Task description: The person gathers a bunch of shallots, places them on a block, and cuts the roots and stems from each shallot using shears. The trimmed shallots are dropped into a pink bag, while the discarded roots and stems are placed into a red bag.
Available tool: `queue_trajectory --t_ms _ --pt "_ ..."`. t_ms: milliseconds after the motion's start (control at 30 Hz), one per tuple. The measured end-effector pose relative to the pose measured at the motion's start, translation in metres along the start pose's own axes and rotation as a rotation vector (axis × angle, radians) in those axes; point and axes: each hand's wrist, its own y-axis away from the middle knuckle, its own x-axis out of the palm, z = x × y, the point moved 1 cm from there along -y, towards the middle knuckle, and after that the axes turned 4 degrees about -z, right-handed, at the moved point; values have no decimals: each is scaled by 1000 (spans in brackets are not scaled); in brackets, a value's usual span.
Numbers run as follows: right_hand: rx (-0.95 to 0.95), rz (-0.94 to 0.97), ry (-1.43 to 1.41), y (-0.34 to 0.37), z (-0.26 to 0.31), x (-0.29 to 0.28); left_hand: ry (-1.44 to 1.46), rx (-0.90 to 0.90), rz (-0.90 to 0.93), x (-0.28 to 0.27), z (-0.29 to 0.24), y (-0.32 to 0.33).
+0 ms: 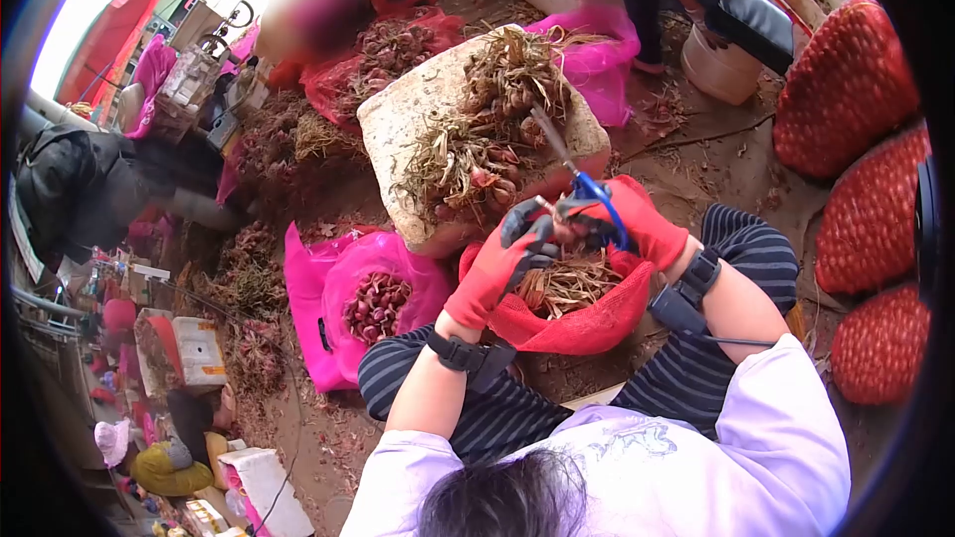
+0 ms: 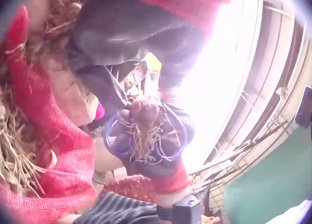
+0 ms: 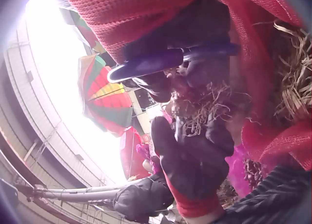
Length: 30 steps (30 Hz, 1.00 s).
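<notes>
Both hands wear red gloves with dark palms and meet over a red mesh bag (image 1: 567, 335) that holds dry stalks. My right hand (image 1: 629, 221) has its fingers through the blue handles of a pair of scissors (image 1: 605, 207), whose blades point up and away. Pinched in my left hand (image 1: 502, 267) is a small bunch of shallots (image 3: 184, 103) with stringy roots. In the left wrist view the shallots (image 2: 145, 112) sit in front of the blue handle loops. The gloved fingers cover part of the bunch.
Beyond the hands, a pale foam block (image 1: 393, 119) bears dried shallot bunches (image 1: 468, 164). Left of the red bag, a pink bag (image 1: 316, 323) contains loose shallots (image 1: 376, 306). Full red sacks (image 1: 846, 89) stand at the right. Other people work nearby.
</notes>
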Motion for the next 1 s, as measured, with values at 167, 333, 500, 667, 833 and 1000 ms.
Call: queue_trajectory --t_ms 167,333,500,667,833,1000 --pt "-3 3 -131 5 -7 -1 -431 430 41 -1 18 -9" --pt "-316 -93 299 20 21 20 896 -305 25 6 0 -6" --pt "-470 -104 265 14 1 20 364 -124 154 11 11 -10" --pt "-349 -79 124 7 3 11 209 -93 -55 25 -6 3" --pt "-83 24 -168 11 11 7 407 -237 70 10 -5 2" --pt "-275 -111 198 12 20 2 867 -93 89 0 -24 10"
